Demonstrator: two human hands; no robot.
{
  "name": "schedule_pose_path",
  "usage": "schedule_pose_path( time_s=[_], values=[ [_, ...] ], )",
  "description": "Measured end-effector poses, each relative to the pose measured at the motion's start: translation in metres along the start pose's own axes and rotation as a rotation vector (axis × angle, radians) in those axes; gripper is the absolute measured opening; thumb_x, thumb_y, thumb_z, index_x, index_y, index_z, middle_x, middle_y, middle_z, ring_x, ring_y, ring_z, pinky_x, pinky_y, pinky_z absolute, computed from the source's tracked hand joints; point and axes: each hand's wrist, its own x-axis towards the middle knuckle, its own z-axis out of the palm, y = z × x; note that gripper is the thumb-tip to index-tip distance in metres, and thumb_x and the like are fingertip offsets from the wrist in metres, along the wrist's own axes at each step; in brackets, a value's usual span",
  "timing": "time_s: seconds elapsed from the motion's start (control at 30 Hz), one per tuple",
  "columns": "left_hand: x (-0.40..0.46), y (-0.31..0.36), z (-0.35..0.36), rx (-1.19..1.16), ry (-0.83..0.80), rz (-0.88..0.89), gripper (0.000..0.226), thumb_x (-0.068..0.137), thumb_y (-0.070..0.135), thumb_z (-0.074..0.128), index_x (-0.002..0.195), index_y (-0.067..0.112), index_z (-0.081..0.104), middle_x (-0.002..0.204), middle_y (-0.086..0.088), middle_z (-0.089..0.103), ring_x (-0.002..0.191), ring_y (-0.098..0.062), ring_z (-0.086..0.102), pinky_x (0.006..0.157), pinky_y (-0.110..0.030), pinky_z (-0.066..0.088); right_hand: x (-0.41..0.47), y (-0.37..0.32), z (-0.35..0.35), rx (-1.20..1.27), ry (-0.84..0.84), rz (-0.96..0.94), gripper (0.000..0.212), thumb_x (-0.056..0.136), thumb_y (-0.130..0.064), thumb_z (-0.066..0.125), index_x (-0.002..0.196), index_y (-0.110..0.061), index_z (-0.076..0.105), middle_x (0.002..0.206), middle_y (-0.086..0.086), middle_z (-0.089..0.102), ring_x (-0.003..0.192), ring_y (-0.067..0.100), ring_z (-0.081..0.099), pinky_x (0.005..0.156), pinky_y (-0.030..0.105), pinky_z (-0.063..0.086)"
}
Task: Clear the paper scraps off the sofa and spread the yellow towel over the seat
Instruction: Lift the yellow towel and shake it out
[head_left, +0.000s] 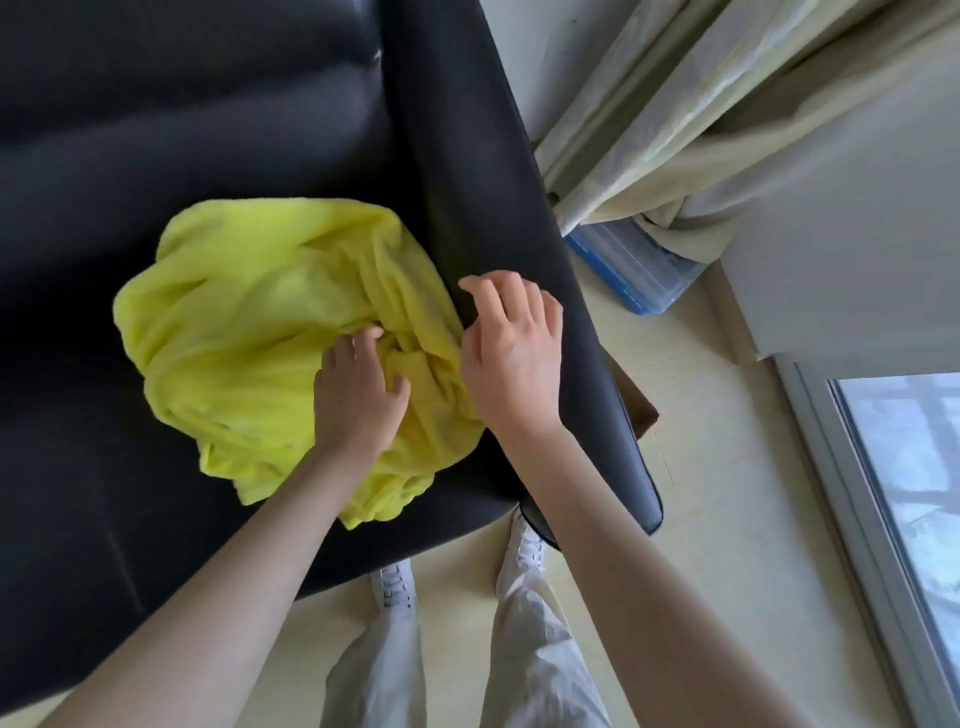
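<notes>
A yellow towel (270, 332) lies bunched in a loose heap on the black sofa seat (130, 208), close to the right armrest (483, 208). My left hand (358, 395) presses into the folds at the heap's middle, fingers curled into the cloth. My right hand (511, 348) hovers at the towel's right edge beside the armrest, fingers spread and bent, holding nothing that I can see. No paper scraps show on the sofa.
Beige curtains (701, 114) hang right of the sofa. A blue-lidded plastic box (634, 265) sits on the pale floor under them. A window frame (883, 493) runs along the right. My legs and white shoes (395, 587) stand at the seat's front edge.
</notes>
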Motion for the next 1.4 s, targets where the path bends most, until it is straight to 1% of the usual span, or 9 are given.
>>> schedule_pose_path(
  time_s=[0.1, 0.27, 0.47, 0.67, 0.77, 1.0, 1.1, 1.27, 1.4],
  values=[
    [-0.015, -0.042, 0.016, 0.239, -0.214, -0.038, 0.071, 0.083, 0.04, 0.064, 0.14, 0.011, 0.035, 0.137, -0.011, 0.041, 0.128, -0.03, 0.037, 0.102, -0.04, 0.035, -0.02, -0.02, 0.03, -0.02, -0.246, -0.046, 0.048, 0.076, -0.002, 0.051, 0.123, -0.01, 0.057, 0.116, 0.01, 0.056, 0.104, 0.03, 0.053, 0.089, 0.04, 0.045],
    [-0.035, -0.083, 0.028, 0.332, -0.191, 0.106, 0.049, 0.086, 0.041, 0.059, 0.126, 0.013, 0.05, 0.127, -0.006, 0.05, 0.121, -0.027, 0.044, 0.101, -0.038, 0.035, -0.067, -0.022, 0.075, -0.156, -0.727, 0.292, 0.099, 0.079, -0.02, 0.064, 0.152, -0.024, -0.003, 0.148, 0.011, 0.021, 0.138, 0.028, 0.023, 0.106, 0.039, 0.032],
    [-0.036, -0.098, 0.002, 0.058, -0.068, 0.159, 0.028, 0.097, 0.028, 0.049, 0.114, 0.008, 0.056, 0.109, -0.007, 0.061, 0.106, -0.027, 0.054, 0.09, -0.036, 0.04, -0.099, -0.02, 0.087, -0.187, -0.713, 0.476, 0.073, 0.087, -0.025, 0.06, 0.145, -0.009, 0.018, 0.129, 0.012, 0.054, 0.117, 0.03, 0.052, 0.097, 0.038, 0.036],
    [-0.054, -0.096, -0.047, -0.21, 0.135, 0.14, 0.028, 0.103, 0.026, 0.033, 0.111, 0.002, 0.046, 0.073, 0.003, 0.048, 0.058, -0.017, 0.047, 0.053, -0.022, 0.028, -0.122, -0.035, 0.086, -0.298, -0.674, 0.245, 0.081, 0.08, -0.013, 0.061, 0.148, -0.016, 0.018, 0.14, 0.006, 0.038, 0.125, 0.027, 0.039, 0.1, 0.038, 0.034],
    [-0.059, -0.094, -0.063, -0.283, 0.153, 0.096, 0.027, 0.103, 0.027, 0.032, 0.11, 0.004, 0.042, 0.057, 0.012, 0.035, 0.045, -0.006, 0.037, 0.041, -0.019, 0.023, -0.124, -0.057, 0.088, -0.215, -0.616, 0.265, 0.08, 0.08, -0.03, 0.067, 0.146, -0.018, 0.024, 0.141, 0.005, 0.035, 0.128, 0.026, 0.036, 0.104, 0.039, 0.032],
    [-0.068, -0.092, -0.097, -0.407, 0.184, -0.014, 0.025, 0.102, 0.036, 0.031, 0.106, 0.013, 0.039, 0.058, 0.009, 0.039, 0.048, -0.007, 0.042, 0.043, -0.021, 0.024, -0.094, -0.105, 0.064, 0.16, -0.292, 0.51, 0.026, 0.089, -0.019, 0.054, 0.111, -0.006, 0.05, 0.117, 0.008, 0.053, 0.112, 0.028, 0.048, 0.101, 0.041, 0.037],
    [-0.072, -0.091, -0.127, -0.344, 0.242, 0.028, 0.027, 0.101, 0.041, 0.034, 0.104, 0.016, 0.044, 0.064, 0.01, 0.046, 0.051, -0.007, 0.045, 0.045, -0.019, 0.026, -0.065, -0.129, 0.026, 0.409, -0.206, 0.564, 0.011, 0.091, -0.019, 0.046, 0.1, -0.012, 0.047, 0.097, 0.004, 0.06, 0.091, 0.026, 0.058, 0.078, 0.038, 0.047],
    [-0.072, -0.083, -0.206, -0.164, 0.336, -0.023, 0.046, 0.091, 0.037, 0.057, 0.128, 0.012, 0.048, 0.118, -0.005, 0.053, 0.108, -0.025, 0.049, 0.088, -0.036, 0.039, 0.009, -0.183, -0.062, 0.581, -0.289, 0.433, 0.009, 0.087, -0.01, 0.037, 0.083, -0.018, 0.04, 0.067, -0.004, 0.051, 0.055, 0.011, 0.044, 0.046, 0.025, 0.032],
    [-0.089, -0.053, -0.27, -0.298, 0.402, 0.006, 0.042, 0.081, 0.045, 0.066, 0.107, 0.017, 0.049, 0.098, 0.003, 0.051, 0.092, -0.018, 0.049, 0.082, -0.032, 0.043, 0.063, -0.239, -0.137, 0.681, -0.368, 0.352, 0.018, 0.083, -0.004, 0.036, 0.071, -0.015, 0.044, 0.065, -0.002, 0.046, 0.06, 0.014, 0.04, 0.053, 0.027, 0.034]
  ],
)
